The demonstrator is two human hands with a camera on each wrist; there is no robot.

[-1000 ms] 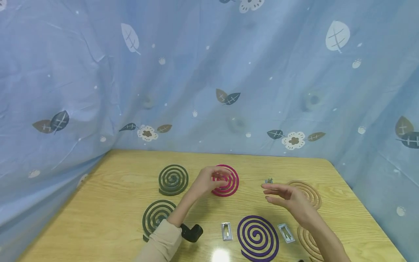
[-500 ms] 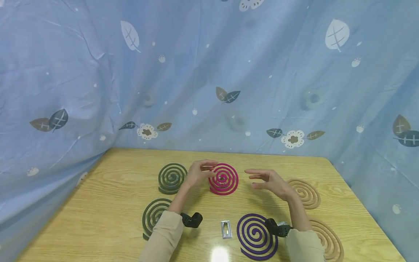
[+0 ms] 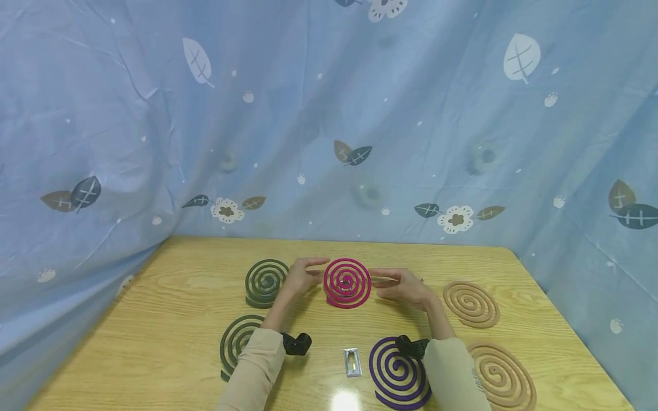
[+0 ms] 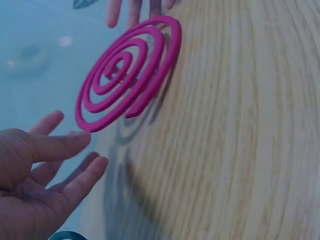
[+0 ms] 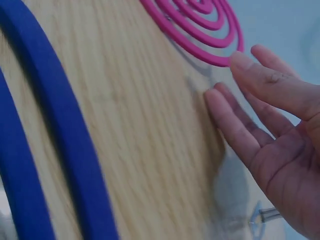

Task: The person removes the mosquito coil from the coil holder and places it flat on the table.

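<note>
A pink mosquito coil (image 3: 347,279) lies level at the back middle, raised above the table, with a bit of metal visible beneath its centre. To its left is my left hand (image 3: 302,278), fingers extended toward the rim. My right hand (image 3: 403,286) faces it from the right in the same way. In the left wrist view, the thumb of the left hand (image 4: 45,172) is right by the edge of the coil (image 4: 174,47). The right wrist view shows the right hand (image 5: 280,150) with its thumb tip at the rim; I cannot tell whether it touches.
Two dark green coils (image 3: 267,282) lie on the left, one partly behind the left forearm. A purple coil (image 3: 397,365) is under the right wrist's camera. Two tan coils (image 3: 469,302) lie right. A small metal stand (image 3: 353,374) sits front centre. Blue patterned cloth (image 3: 288,125) encloses the table.
My right hand has moved left from beside the tan coils to the pink coil's right side. My left hand has drawn back from over the pink coil to its left side.
</note>
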